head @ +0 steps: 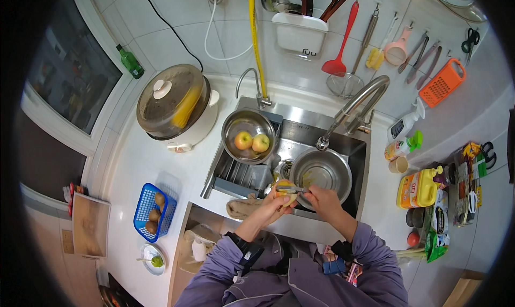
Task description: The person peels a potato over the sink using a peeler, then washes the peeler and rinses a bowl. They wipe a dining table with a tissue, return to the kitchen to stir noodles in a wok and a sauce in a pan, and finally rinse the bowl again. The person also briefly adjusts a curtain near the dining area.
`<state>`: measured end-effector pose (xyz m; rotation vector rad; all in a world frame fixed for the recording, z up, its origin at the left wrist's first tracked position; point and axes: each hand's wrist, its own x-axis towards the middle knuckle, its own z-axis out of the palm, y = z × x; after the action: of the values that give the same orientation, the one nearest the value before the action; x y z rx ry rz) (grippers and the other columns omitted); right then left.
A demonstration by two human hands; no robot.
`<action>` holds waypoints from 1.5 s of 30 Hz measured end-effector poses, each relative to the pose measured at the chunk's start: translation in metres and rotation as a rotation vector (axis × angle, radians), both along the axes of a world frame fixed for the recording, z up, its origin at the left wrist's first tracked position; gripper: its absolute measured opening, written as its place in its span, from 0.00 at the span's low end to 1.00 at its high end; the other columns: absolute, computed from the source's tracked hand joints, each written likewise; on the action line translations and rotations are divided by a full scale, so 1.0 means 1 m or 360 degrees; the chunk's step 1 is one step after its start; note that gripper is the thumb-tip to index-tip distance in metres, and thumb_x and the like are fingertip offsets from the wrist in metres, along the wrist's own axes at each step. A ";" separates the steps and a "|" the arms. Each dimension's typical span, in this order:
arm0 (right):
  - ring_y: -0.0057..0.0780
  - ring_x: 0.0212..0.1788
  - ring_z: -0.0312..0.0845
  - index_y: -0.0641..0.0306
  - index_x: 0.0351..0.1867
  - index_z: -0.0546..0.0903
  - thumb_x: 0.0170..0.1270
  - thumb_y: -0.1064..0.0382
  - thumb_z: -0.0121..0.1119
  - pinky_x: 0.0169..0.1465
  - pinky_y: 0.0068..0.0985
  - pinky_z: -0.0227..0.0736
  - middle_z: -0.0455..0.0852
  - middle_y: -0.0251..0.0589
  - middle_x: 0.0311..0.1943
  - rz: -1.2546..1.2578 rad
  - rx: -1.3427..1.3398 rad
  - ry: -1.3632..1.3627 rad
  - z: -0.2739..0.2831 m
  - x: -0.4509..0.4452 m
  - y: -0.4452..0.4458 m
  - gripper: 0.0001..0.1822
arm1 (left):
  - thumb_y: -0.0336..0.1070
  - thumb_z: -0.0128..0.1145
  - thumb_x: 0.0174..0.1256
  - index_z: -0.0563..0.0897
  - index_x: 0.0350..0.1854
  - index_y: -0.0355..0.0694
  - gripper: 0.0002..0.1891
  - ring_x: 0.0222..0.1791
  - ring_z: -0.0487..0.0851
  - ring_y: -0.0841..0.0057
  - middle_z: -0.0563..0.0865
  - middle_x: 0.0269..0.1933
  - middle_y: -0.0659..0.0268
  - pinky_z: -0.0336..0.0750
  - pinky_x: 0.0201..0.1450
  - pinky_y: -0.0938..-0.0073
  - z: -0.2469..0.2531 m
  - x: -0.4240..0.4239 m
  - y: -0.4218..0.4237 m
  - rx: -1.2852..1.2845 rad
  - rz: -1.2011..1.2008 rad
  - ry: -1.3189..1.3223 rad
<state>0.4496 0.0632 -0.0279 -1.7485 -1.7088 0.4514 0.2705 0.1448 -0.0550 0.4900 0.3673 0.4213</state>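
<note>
My left hand (272, 209) grips a partly peeled apple (288, 200) over the front of the steel sink (359, 182). In my right hand (326, 202) is a metal peeler (293, 189), its head lying across the apple's upper side. Just beyond the hands, a round steel basin (345, 170) stands in the sink under the faucet (342, 112), with some peel in it. To the left, a steel bowl (249, 156) holds a yellow-red apple (243, 140) and a second apple (260, 143). My palms are partly hidden.
A brown cloth (241, 207) lies on the sink's front edge. Leftward are a blue basket (169, 210) of several brown round items, a small plate (147, 250) and a lidded electric cooker (197, 124). A yellow jug (416, 189) and other bottles line the right counter.
</note>
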 end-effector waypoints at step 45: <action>0.56 0.26 0.75 0.61 0.33 0.74 0.66 0.51 0.48 0.29 0.46 0.67 0.79 0.53 0.22 -0.0289 -0.0374 -0.0119 -0.054 0.034 -0.013 0.14 | 0.28 0.65 0.52 0.55 0.61 0.35 0.37 0.26 0.75 0.83 0.77 0.36 0.66 0.71 0.28 0.84 0.006 -0.003 0.005 0.0863 -0.0515 0.0775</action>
<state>0.4834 0.0499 -0.0818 -2.0920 -1.5799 0.5284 0.2674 0.1496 -0.0494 1.1721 0.6345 0.0724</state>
